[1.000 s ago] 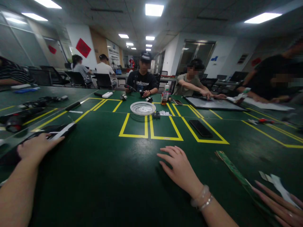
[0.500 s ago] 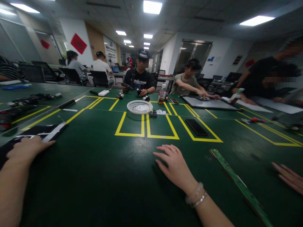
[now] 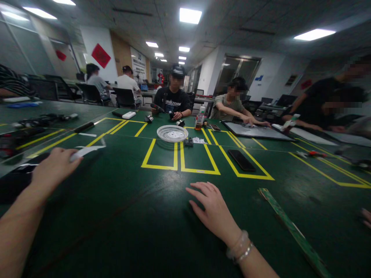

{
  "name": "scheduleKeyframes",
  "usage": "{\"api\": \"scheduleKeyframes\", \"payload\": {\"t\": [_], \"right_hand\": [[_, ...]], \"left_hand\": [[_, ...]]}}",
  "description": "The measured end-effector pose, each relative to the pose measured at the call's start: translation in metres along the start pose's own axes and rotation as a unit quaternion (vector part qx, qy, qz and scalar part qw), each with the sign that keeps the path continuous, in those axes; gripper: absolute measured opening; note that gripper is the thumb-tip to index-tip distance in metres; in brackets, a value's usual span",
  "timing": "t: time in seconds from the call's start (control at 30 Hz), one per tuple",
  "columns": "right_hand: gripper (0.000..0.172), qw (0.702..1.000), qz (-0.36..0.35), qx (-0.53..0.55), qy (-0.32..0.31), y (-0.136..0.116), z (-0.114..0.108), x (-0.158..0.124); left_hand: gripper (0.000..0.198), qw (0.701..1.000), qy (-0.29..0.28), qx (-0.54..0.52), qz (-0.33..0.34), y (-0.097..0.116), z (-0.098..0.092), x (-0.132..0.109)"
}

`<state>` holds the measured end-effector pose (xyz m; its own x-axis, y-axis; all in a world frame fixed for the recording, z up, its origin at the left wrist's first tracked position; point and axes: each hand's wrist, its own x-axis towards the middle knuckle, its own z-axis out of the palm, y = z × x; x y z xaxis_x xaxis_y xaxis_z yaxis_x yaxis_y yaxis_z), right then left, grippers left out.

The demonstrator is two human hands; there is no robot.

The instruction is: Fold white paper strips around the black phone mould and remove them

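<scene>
My left hand [image 3: 55, 168] is closed on one end of a white strip [image 3: 87, 151], which looks like paper or tape and slants up to the right above the table. Beneath that hand and to its left lies a black flat object [image 3: 17, 183], partly covered by the hand. My right hand [image 3: 210, 210] rests on the green table [image 3: 139, 216] with its fingers spread and nothing in them. A bracelet circles the wrist. To the right of this hand lies a long green circuit board strip [image 3: 292, 227].
A black phone [image 3: 241, 160] lies inside a yellow tape outline. Farther back are a white round basket [image 3: 172, 133], a bottle [image 3: 199, 119] and a flat panel [image 3: 257, 130]. Several people sit around the table. Another person's fingertips [image 3: 366, 217] show at the right edge.
My left hand has risen from the black object and moved right with the white strip in its fingers. My right hand stays put. The other person's hand at right has drawn back.
</scene>
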<state>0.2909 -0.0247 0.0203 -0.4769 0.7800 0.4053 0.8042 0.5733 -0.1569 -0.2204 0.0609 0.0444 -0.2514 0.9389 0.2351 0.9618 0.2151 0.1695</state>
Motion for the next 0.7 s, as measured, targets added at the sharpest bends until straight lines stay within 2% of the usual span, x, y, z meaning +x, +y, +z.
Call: {"api": "scheduleKeyframes", "payload": {"t": [0.07, 0.1, 0.2, 0.3, 0.4, 0.53, 0.6, 0.7], "right_hand": [[0.045, 1.000, -0.018, -0.005, 0.023, -0.004, 0.001, 0.000], [0.048, 0.999, -0.029, -0.009, 0.035, -0.007, 0.002, 0.000], [0.055, 0.997, -0.062, -0.026, 0.036, -0.020, 0.001, 0.001], [0.061, 0.998, -0.064, -0.012, -0.021, -0.030, 0.000, 0.002], [0.058, 0.995, -0.043, 0.051, -0.077, -0.031, -0.001, 0.001], [0.052, 0.985, 0.014, 0.149, -0.082, -0.017, 0.000, -0.001], [0.044, 0.973, 0.056, 0.212, -0.066, -0.009, -0.002, -0.001], [0.038, 0.931, 0.148, 0.335, 0.007, 0.003, -0.005, 0.002]], "left_hand": [[0.056, 0.994, -0.012, -0.040, 0.098, 0.045, -0.003, -0.013], [0.053, 0.980, -0.028, -0.087, 0.176, 0.068, -0.003, -0.023], [0.044, 0.902, -0.122, -0.209, 0.357, 0.132, 0.001, -0.060], [0.041, 0.847, -0.194, -0.230, 0.439, 0.169, 0.004, -0.095], [0.050, 0.822, -0.219, -0.248, 0.463, 0.178, 0.004, -0.111], [0.049, 0.822, -0.208, -0.266, 0.458, 0.168, 0.006, -0.100], [0.048, 0.842, -0.193, -0.238, 0.443, 0.157, 0.010, -0.083], [0.060, 0.918, -0.129, -0.149, 0.346, 0.123, 0.018, -0.049]]}}
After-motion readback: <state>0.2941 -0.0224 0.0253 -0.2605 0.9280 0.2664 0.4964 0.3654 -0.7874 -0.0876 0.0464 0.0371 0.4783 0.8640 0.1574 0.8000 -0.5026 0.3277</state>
